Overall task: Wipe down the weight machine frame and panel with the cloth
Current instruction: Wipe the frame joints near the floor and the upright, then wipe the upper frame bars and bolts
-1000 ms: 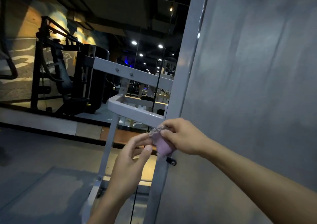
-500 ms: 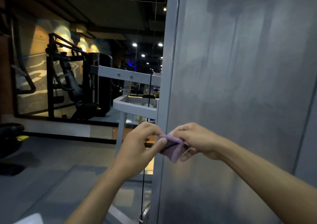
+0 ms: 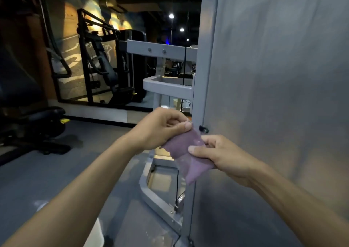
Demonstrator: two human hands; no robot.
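Fingers of your left hand (image 3: 160,128) and right hand (image 3: 221,155) pinch opposite corners of the purple cloth (image 3: 186,152), stretched just in front of the grey upright post (image 3: 200,88), clear of the panel (image 3: 283,95). Open floor (image 3: 56,171) lies left. Both forearms reach forward; your right fingertips hide behind the cloth

Cloth (image 3: 186,151): soft, matt purple fabric, thin and faintly fuzzy. Panel (image 3: 279,88): smooth grey sheet with a dull, streaky sheen. Frame (image 3: 200,72): painted light-grey metal, semi-gloss, with 2 bare bolt heads (image 3: 156,50). Floor (image 3: 56,171): matt grey, slightly mottled.
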